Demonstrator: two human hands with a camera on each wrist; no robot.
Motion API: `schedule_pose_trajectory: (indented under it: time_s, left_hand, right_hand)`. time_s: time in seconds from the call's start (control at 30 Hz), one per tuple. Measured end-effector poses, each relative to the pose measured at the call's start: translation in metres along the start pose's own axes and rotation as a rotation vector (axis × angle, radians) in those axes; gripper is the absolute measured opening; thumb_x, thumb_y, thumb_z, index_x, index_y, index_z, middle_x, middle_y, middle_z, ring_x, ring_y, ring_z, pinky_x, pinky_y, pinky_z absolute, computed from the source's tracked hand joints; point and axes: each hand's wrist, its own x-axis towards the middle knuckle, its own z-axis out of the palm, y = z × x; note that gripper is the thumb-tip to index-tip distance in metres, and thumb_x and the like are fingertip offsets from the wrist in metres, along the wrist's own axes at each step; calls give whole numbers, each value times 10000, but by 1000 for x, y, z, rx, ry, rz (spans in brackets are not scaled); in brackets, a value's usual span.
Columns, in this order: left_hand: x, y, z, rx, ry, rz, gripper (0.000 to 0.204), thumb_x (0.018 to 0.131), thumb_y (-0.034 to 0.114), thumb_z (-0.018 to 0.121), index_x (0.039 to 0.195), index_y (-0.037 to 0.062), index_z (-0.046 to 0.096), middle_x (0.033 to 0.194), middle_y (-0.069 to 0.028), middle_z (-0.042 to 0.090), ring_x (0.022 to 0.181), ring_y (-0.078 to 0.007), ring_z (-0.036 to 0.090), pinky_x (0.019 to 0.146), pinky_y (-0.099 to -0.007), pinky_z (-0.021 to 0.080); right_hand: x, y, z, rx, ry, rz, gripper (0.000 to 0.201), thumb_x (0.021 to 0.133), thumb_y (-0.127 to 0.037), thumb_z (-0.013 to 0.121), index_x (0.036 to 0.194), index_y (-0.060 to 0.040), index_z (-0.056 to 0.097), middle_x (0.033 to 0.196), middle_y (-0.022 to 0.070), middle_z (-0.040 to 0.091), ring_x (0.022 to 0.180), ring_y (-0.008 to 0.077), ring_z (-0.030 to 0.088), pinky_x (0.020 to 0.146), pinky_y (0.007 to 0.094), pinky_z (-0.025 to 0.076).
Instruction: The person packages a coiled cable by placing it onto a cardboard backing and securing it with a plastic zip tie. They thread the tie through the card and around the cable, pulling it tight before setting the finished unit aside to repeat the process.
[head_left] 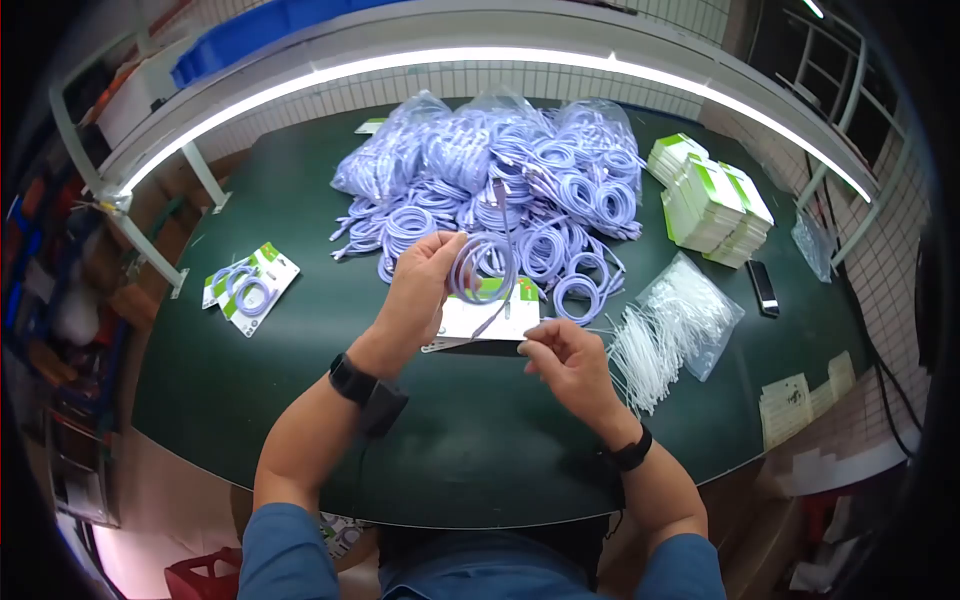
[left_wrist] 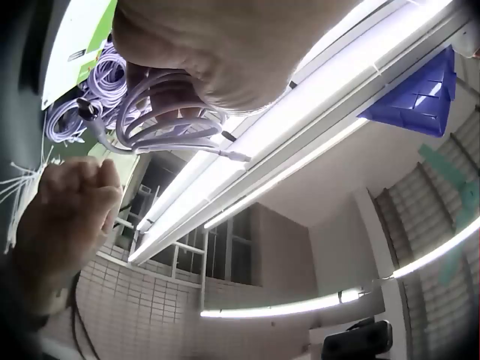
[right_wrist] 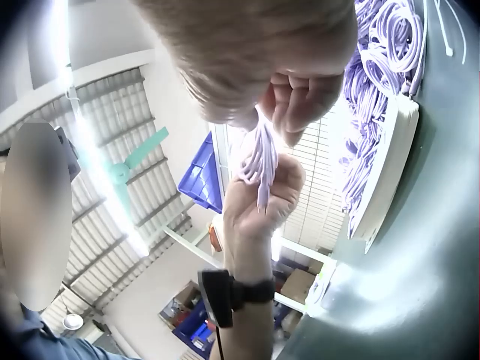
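Observation:
In the head view my left hand [head_left: 415,290] grips a coiled lilac cable [head_left: 485,268] by its left side, held up over the table. One cable end sticks up from the coil and another hangs below it, toward a white-and-green card pack [head_left: 500,318] behind. The left wrist view shows the coil's loops [left_wrist: 150,124] under the left palm, with a plug at each side. My right hand [head_left: 575,370] is just right of the coil, fingers curled and thumb close to the index fingertip; I cannot tell whether a thin thing is between them.
A large heap of coiled lilac cables [head_left: 430,150], partly bagged, fills the table's back. White cable ties [head_left: 650,350] spill from a bag at right. Stacked cards [head_left: 705,205] and a phone [head_left: 763,288] lie beyond. Cards with a cable coil [head_left: 250,290] lie at left.

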Motion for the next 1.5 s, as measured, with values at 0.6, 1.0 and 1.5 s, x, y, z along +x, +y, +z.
schedule_pose_trajectory:
  time_s: [0.6, 1.0, 1.5]
  left_hand:
    - [-75, -22, 6, -359, -262, -595, 279, 1114, 236, 567, 1217, -20, 611, 844, -40, 647, 630, -91, 602, 581, -288, 589]
    - [-78, -16, 2, 635, -554, -211, 180, 1084, 79, 541, 1230, 13, 622, 869, -32, 652, 786, -120, 658, 751, -276, 559]
    - [-86, -42, 11, 479, -224, 772, 345, 962, -138, 647, 752, 45, 443, 1087, -164, 711, 1241, -369, 702, 966, -373, 591]
  right_hand:
    - [2, 9, -9, 213, -187, 342, 287, 1068, -286, 684, 1114, -7, 729, 831, -9, 701, 619, 37, 598, 527, 183, 446]
    - [5, 5, -9, 124, -231, 298, 266, 1065, -209, 678, 1202, 17, 701, 937, 43, 732, 685, 40, 621, 569, 170, 467]
    - [1, 0, -10, 822, -375, 492, 225, 1032, -151, 709, 1184, 6, 655, 978, 50, 722, 653, 74, 560, 561, 223, 468]
